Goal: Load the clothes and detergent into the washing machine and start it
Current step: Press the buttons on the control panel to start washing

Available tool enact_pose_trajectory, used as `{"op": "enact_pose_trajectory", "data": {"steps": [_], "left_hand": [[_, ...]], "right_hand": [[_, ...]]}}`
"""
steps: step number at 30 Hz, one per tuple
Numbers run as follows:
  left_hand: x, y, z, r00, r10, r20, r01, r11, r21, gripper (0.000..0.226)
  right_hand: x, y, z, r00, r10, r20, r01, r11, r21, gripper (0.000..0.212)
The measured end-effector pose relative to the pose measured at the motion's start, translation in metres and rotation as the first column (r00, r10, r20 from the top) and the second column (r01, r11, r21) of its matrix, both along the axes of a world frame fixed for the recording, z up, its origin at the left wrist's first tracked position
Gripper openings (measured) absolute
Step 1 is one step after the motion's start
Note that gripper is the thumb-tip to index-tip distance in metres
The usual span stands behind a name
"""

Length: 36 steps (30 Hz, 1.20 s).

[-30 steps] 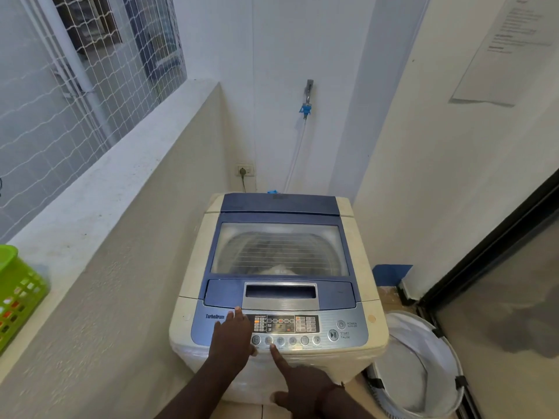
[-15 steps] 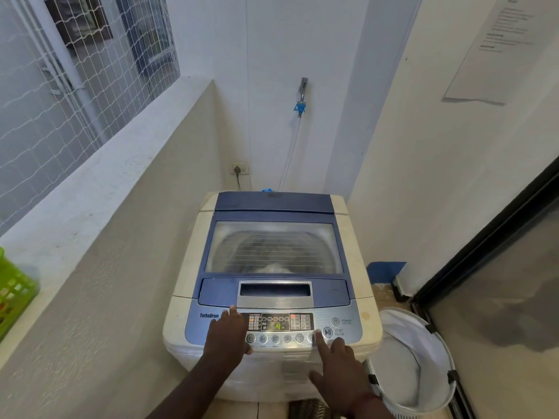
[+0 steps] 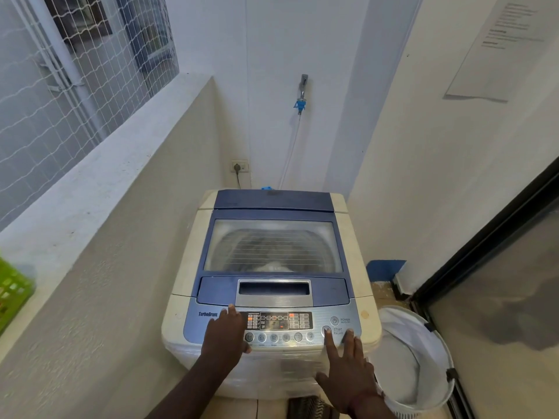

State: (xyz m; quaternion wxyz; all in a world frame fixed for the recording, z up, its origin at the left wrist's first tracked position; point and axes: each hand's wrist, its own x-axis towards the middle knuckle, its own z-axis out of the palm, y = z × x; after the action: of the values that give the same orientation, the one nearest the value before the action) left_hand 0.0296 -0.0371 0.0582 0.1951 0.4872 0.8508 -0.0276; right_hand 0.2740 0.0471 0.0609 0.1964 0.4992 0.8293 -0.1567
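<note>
A narrow laundry corner with white walls: a netted window above a concrete ledge [image 3: 90, 182] on the left, a dark-framed sliding door on the right, a tap [image 3: 303, 83] feeding a hose [image 3: 292, 146], and a wall socket [image 3: 239, 167] behind the machine. The top-loading washing machine [image 3: 187, 258] stands against the back wall with its glass lid [image 3: 272, 246] down. Through the glass, a pale heap of clothes [image 3: 272, 265] shows low in the drum. No detergent is visible. A white laundry hamper [image 3: 402, 311] sits on the floor just beside the machine's right side, and a green basket [image 3: 12, 288] stands on the ledge.

The left hand [image 3: 225, 337] lies flat and relaxed on the control panel [image 3: 351, 311], holding nothing. The right hand [image 3: 348, 379] is spread wide, its index fingertip [image 3: 327, 334] on the round start/pause button [image 3: 326, 329]. The display [image 3: 273, 319] shows orange lights, so the power appears to be on.

Loading looks finished, and starting the cycle seems to be the step in hand. The button is a small rigid key that probably wants one short, square press from the fingertip, with no grip needed. The machine looks heavy enough not to shift under that push. The neighbouring power button [image 3: 334, 320] sits close, so a stray touch there could switch it off.
</note>
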Motion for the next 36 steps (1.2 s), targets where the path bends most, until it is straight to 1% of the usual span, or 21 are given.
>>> {"op": "enact_pose_trajectory", "data": {"steps": [3, 6, 10, 11, 12, 15, 18, 22, 25, 32, 36], "left_hand": [[0.000, -0.001, 0.000, 1.000, -0.002, 0.001, 0.002, 1.000, 0.020, 0.061], [-0.001, -0.001, -0.002, 1.000, -0.005, 0.000, 0.005, 0.999, 0.033, 0.061], [-0.001, 0.000, -0.004, 1.000, -0.004, -0.008, 0.004, 0.999, 0.033, 0.061], [-0.001, 0.001, -0.004, 1.000, -0.008, -0.012, 0.008, 1.000, 0.027, 0.060], [-0.001, 0.002, -0.004, 1.000, -0.010, -0.017, 0.010, 1.000, 0.022, 0.059], [0.001, 0.003, -0.005, 0.999, -0.014, -0.037, 0.014, 1.000, 0.016, 0.058], [0.002, 0.003, -0.005, 0.999, -0.018, -0.047, 0.019, 1.000, 0.018, 0.058], [0.003, 0.000, -0.007, 0.999, -0.011, -0.031, 0.012, 0.999, 0.034, 0.062], [0.002, -0.002, -0.008, 1.000, -0.010, -0.029, 0.012, 0.999, 0.049, 0.065], [0.002, -0.001, -0.007, 0.999, -0.016, -0.049, 0.018, 0.999, 0.038, 0.067], [0.002, 0.001, -0.006, 0.998, -0.025, -0.054, 0.026, 0.999, 0.030, 0.062]], "right_hand": [[-0.002, -0.001, -0.001, 0.999, -0.029, -0.013, 0.030, 0.998, 0.050, 0.086], [-0.006, -0.004, -0.006, 0.993, -0.071, -0.090, 0.081, 0.991, 0.106, 0.072], [-0.014, -0.001, -0.015, 0.992, -0.124, -0.010, 0.124, 0.985, 0.117, 0.071], [-0.016, -0.001, -0.013, 0.992, -0.122, -0.011, 0.123, 0.988, 0.098, 0.069], [-0.019, 0.000, -0.015, 0.994, -0.101, -0.028, 0.104, 0.988, 0.112, 0.066], [-0.027, 0.011, -0.011, 0.996, -0.069, 0.058, 0.069, 0.998, -0.002, 0.062], [-0.031, 0.025, 0.002, 0.994, 0.026, 0.102, -0.022, 0.999, -0.043, 0.051], [-0.020, 0.036, 0.013, 0.998, 0.065, -0.018, -0.067, 0.994, -0.082, 0.040], [-0.009, 0.032, 0.009, 0.997, -0.023, -0.070, 0.015, 0.994, -0.107, 0.047], [-0.001, 0.028, 0.003, 0.987, -0.028, -0.160, 0.018, 0.998, -0.064, 0.057], [0.001, 0.025, 0.001, 0.987, -0.030, -0.160, 0.019, 0.997, -0.074, 0.073]]}}
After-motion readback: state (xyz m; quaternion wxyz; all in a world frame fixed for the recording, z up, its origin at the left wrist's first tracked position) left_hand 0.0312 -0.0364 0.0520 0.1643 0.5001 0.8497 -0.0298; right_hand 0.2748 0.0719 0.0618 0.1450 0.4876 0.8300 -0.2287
